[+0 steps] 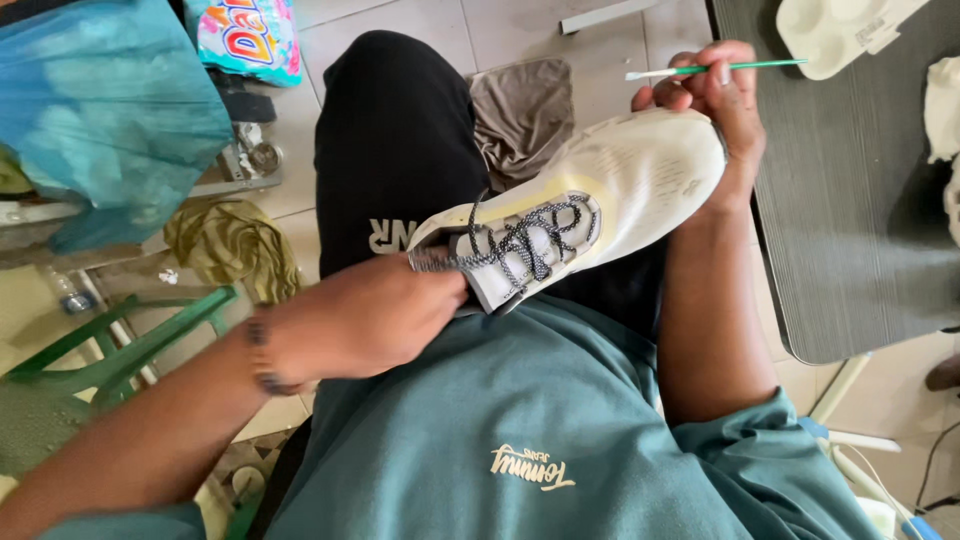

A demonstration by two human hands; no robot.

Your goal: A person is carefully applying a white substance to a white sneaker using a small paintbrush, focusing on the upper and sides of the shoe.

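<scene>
Over the lap, a white sneaker (590, 205) with speckled grey-and-white laces (525, 240), toe pointing far and right, heel end near and left. Left hand (350, 320) at the heel opening, fingers curled shut on the collar, tips hidden inside or behind the sneaker. Right hand (715, 110) at the toe end, palm cupped around the far side of the toe, thumb and forefinger pinched tight on a thin green-handled brush (735, 68); brush lying roughly level, white tip toward the left, handle reaching right over the edge of the dark grey counter (850, 230). On the counter, far right, a white paint palette (830, 30) with round wells. Black trousers (395, 140) under the sneaker, teal shirt (520, 420) nearest. On the tiled floor, a brown rag (520, 110) just beyond the knee, an olive cloth (230, 245) to the left, a green plastic chair (110, 350) near left, a blue plastic bag (100, 110) far left.
</scene>
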